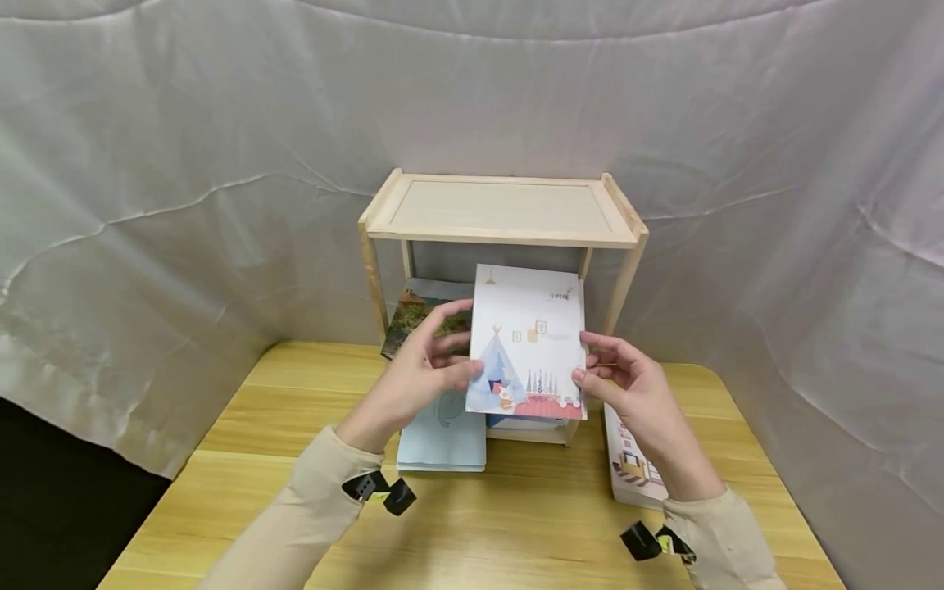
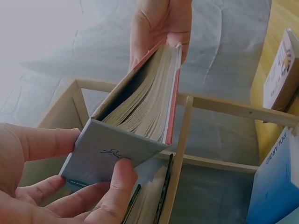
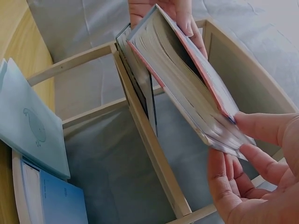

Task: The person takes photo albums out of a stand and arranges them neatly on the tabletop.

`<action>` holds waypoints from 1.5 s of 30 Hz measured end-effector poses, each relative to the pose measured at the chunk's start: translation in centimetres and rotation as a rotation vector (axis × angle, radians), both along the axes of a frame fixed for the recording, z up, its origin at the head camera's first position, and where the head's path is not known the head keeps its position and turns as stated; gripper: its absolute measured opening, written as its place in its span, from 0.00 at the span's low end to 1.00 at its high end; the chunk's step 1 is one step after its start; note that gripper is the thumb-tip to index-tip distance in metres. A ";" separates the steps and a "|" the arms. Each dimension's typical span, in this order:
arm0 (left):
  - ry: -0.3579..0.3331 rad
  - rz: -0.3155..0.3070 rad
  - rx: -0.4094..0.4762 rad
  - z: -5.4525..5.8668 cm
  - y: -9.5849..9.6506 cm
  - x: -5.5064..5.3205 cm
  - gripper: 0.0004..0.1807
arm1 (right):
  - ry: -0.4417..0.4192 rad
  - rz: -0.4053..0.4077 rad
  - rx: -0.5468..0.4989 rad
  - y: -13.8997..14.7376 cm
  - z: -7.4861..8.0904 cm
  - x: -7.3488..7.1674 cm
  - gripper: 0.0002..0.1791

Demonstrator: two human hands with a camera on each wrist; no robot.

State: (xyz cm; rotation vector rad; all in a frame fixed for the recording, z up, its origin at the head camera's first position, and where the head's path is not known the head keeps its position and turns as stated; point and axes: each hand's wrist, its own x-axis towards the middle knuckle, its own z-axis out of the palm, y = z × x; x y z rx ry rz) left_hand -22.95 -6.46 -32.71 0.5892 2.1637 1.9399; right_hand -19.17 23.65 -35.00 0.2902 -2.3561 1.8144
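Note:
Both hands hold a white hardcover book [image 1: 527, 344] with a blue tent drawn on its cover, in front of a small wooden shelf [image 1: 501, 209]. My left hand [image 1: 424, 360] grips its left edge, thumb on the front cover. At the opposite edge my right hand [image 1: 634, 385] pinches the book between thumb and fingers. The wrist views show the book's cream page block [image 3: 182, 70], with the covers slightly parted from the pages. Behind the left hand a book with a dark landscape cover [image 1: 413, 318] leans in the shelf, partly hidden.
A pale blue notebook [image 1: 442, 442] with an animal outline lies below the left hand. Beside it is a blue book marked POLAROID [image 2: 275, 172], mostly hidden in the head view. A thick white book [image 1: 630, 467] lies right on the wooden table [image 1: 479, 533]. Grey cloth [image 1: 221, 123] hangs around.

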 end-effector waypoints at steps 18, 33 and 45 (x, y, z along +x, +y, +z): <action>0.024 0.003 0.040 -1.0 -0.3 2.0 0.44 | -0.026 -0.055 0.005 -0.5 -0.2 0.4 0.26; 0.000 -0.038 0.055 -2.5 -0.4 2.8 0.48 | -0.038 -0.018 0.080 0.2 -0.6 0.6 0.42; -0.003 -0.076 0.053 -3.7 -0.4 3.5 0.52 | -0.049 0.009 0.136 0.8 -1.6 1.4 0.44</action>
